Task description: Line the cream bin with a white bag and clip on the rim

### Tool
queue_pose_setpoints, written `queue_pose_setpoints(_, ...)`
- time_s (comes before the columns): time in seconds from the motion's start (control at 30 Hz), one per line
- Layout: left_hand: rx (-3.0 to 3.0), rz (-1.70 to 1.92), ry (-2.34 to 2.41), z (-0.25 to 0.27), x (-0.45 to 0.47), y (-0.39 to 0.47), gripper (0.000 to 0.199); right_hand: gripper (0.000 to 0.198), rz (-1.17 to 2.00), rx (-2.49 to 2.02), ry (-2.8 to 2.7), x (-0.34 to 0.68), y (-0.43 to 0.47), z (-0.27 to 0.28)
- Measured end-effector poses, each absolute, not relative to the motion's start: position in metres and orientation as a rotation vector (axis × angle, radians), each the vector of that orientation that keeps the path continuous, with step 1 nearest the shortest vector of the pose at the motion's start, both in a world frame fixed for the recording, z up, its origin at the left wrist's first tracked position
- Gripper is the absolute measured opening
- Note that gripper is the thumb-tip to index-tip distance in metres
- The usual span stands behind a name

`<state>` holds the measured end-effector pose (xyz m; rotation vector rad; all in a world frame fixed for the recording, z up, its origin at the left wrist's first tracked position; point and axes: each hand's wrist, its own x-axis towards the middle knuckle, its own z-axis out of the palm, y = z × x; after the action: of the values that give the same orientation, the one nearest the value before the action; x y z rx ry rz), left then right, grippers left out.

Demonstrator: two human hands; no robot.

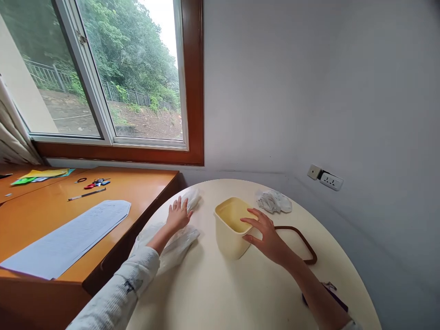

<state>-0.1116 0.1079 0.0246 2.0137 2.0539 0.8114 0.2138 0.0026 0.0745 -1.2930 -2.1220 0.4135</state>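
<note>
The right hand (266,236) grips the rim of a pale yellow plastic bin (231,227) on the round cream table (220,293) — fingers curled over (thumb outside). The left hand (178,215) lies flat, fingers spread, on a clear plastic bag (175,245).

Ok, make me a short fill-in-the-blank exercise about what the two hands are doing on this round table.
1. The right hand holds the rim of a cream-coloured ____.
2. The left hand lies flat on a clear plastic ____.
3. The brown ring lies on the round table, to the ____ of the right hand.
4. The crumpled white bag lies beyond the right hand, touched by ____ hand.

Missing words: bin; bag; right; neither
</note>
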Motion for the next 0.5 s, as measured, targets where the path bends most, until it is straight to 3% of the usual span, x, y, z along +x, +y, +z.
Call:
queue_pose_setpoints(0.2, 1.936, 1.215, 1.777, 0.057, -0.065, 0.087, 0.057, 0.036, 0.222, -1.309, -2.034, 0.189, 0.003, 0.069)
queue_pose_setpoints(0.37, 1.506, 1.474, 1.456, 0.035, -0.017, 0.044, 0.055, 0.055, 0.256, -1.238, -1.806, 0.183, 0.002, 0.064)
queue_pose_setpoints(0.5, 1.298, 1.519, 1.325, 0.012, 0.008, 0.027, 0.057, 0.05, 0.432, -1.2, -1.448, 0.194, 0.012, 0.033)
